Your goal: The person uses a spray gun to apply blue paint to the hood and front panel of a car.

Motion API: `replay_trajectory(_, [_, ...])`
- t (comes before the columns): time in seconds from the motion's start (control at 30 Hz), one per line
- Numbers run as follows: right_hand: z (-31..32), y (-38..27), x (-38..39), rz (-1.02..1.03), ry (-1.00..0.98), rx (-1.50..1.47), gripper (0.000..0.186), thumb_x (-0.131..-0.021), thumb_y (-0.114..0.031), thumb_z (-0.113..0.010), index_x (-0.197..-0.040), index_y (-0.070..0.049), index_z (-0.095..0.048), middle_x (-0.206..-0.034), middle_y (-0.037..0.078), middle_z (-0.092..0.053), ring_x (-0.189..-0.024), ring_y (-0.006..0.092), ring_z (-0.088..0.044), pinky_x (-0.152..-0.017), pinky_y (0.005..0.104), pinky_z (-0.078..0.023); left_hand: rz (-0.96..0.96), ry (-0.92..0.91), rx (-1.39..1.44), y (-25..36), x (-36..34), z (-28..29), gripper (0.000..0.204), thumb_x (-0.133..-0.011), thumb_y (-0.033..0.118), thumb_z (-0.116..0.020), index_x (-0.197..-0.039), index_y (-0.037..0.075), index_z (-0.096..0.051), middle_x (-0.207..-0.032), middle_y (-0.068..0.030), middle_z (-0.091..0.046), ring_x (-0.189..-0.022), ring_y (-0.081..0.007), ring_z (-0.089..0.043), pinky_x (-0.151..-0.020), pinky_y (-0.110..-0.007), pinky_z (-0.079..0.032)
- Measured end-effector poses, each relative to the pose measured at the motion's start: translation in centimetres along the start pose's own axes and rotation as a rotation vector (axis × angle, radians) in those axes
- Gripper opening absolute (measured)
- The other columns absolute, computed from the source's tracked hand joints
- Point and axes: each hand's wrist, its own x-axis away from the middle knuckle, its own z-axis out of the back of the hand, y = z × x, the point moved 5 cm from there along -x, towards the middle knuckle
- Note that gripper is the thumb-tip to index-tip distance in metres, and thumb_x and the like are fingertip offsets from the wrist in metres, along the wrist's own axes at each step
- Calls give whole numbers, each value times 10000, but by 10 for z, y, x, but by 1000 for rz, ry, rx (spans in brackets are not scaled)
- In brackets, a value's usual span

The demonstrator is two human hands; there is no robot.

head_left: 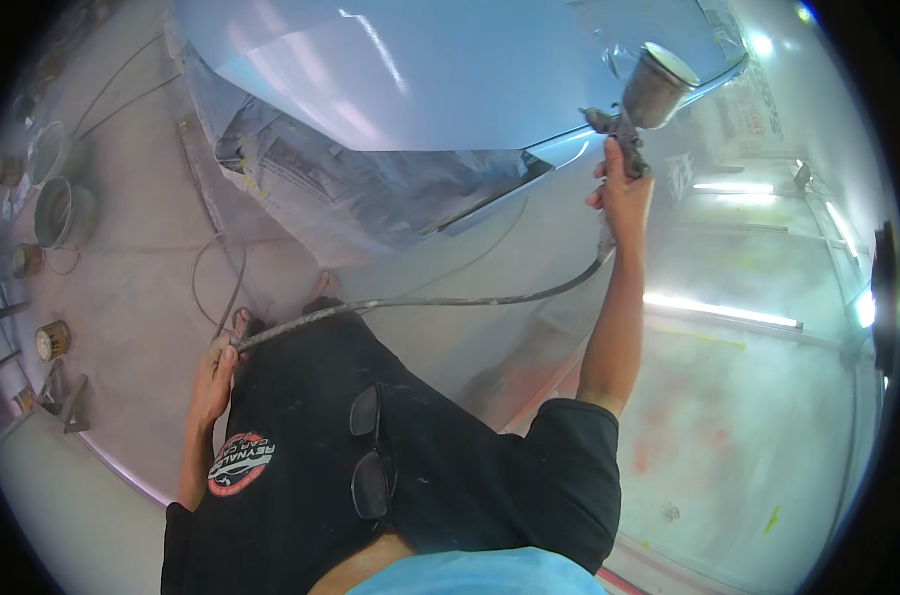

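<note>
My right hand (625, 193) is raised at the upper right, its fingers wrapped round the handle of a spray gun (623, 127). A metal paint cup (660, 84) sits on top of the gun, tilted to the right. From the gun's handle an air hose (440, 300) sags across in front of my body. My left hand (220, 362), low at the left, is closed on that hose. Beyond the gun stretches a glossy light-blue car panel (370, 84), with masking paper (301, 174) along its near edge. The gun overlaps the panel's right side.
Buckets (65, 211) and a paint can (52, 340) stand on the floor at the left, near a metal stand (65, 397). A loop of hose (197, 283) lies by my feet. A wall with lit tubes (722, 309) rises at the right. Sunglasses (368, 486) hang on my shirt.
</note>
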Motion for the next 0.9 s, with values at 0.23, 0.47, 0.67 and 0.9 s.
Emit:
replay_trajectory(0.23, [-97,-26,121,-2,-222,-90,328,-921,-297,-651,-1091,-18,-629,-696,5,-556,-430,55,-491,-385,204,-394,-47,20,-15,-32,25,50,597,-954,586,-372,-773,39,-530,-715,6,-405,-720,-122,-361,-679,-289,-296])
replay_trajectory(0.47, [-164,-31,188,-138,-445,-288,297,-907,-278,-671,-1044,-16,-643,-699,23,-582,-439,94,-490,-423,256,-420,-19,0,-119,-38,33,84,576,-962,557,-406,-783,21,-517,-744,-27,-483,-760,-141,-426,-716,-298,-357])
replay_trajectory(0.67, [-104,10,144,-147,-330,-260,328,-938,-299,-613,-1130,-33,-625,-730,16,-586,-442,74,-517,-399,221,-404,19,-38,-152,-24,23,69,592,-955,570,-408,-774,17,-516,-720,-27,-468,-746,-142,-419,-704,-300,-355])
replay_trajectory(0.9, [19,42,30,-145,-120,-83,415,-927,-427,-604,-1015,-22,-626,-696,24,-577,-409,100,-517,-375,230,-382,-76,-78,-79,22,-2,6,604,-946,596,-402,-795,24,-527,-724,-9,-467,-733,-123,-413,-678,-284,-349])
